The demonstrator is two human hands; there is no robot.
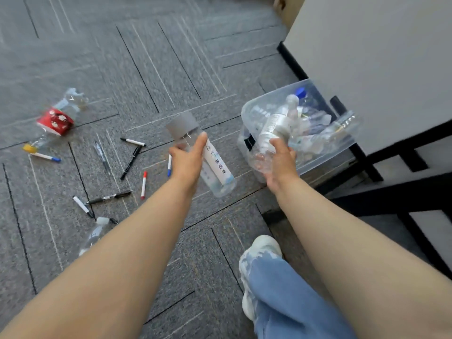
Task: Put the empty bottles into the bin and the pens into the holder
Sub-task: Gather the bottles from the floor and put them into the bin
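Note:
My left hand (188,161) grips a clear bottle with a grey cap and a white label (217,167), held above the carpet left of the bin. My right hand (281,159) grips a second clear bottle with a white cap (274,126), tilted over the near rim of the clear plastic bin (247,111). The bin holds several empty bottles, one with a blue cap (301,92). Several pens lie scattered on the carpet, among them a black one (130,162), a red-capped one (144,184) and a blue-tipped one (46,157). No pen holder shows.
On the carpet at the left lie a red-labelled bottle with a yellow cap (55,122) and a crushed clear bottle (73,99). Another clear bottle (94,234) lies beside my left forearm. A white table with black legs (381,59) stands right of the bin. My shoe (261,248) is below.

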